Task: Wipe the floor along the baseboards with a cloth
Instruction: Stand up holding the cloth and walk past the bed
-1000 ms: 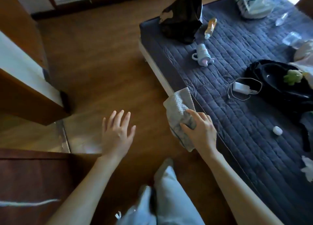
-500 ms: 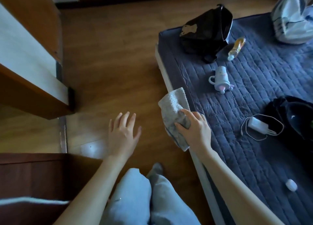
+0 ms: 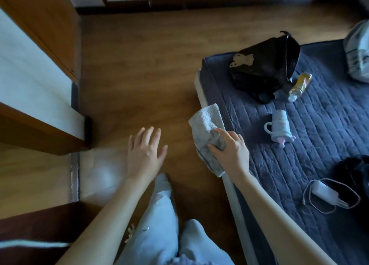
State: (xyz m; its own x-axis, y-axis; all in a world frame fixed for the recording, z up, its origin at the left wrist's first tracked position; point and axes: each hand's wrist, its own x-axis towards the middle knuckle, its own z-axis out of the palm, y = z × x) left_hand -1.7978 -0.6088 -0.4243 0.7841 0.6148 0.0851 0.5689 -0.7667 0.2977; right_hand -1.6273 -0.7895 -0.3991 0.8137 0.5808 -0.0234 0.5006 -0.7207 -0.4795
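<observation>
Right hand (image 3: 229, 153): fingers and thumb curled, gripping a crumpled grey cloth (image 3: 207, 137) of knobbly, waffle-like weave with a thin striped hem. The cloth lies against the pale side rail of a low bed (image 3: 231, 189), at the edge where the rail meets the floor (image 3: 139, 65).

Left hand (image 3: 145, 153): palm down, fingers straight and slightly spread, holding nothing, over the floor. Contact with the boards cannot be told.

Floor: brown wood-grain planks, smooth, with a pale sheen near the left hand.

Bed: covered by a dark blue quilted mat (image 3: 299, 155) stitched in parallel ribs. On it lie a glossy black bag (image 3: 265, 69), a small amber bottle (image 3: 300, 84) on its side, a pale handled cup (image 3: 279, 128) tipped over, and a white charger (image 3: 325, 193) ringed by its cord.

Light-coloured trouser legs (image 3: 159, 224) show at the lower edge.
</observation>
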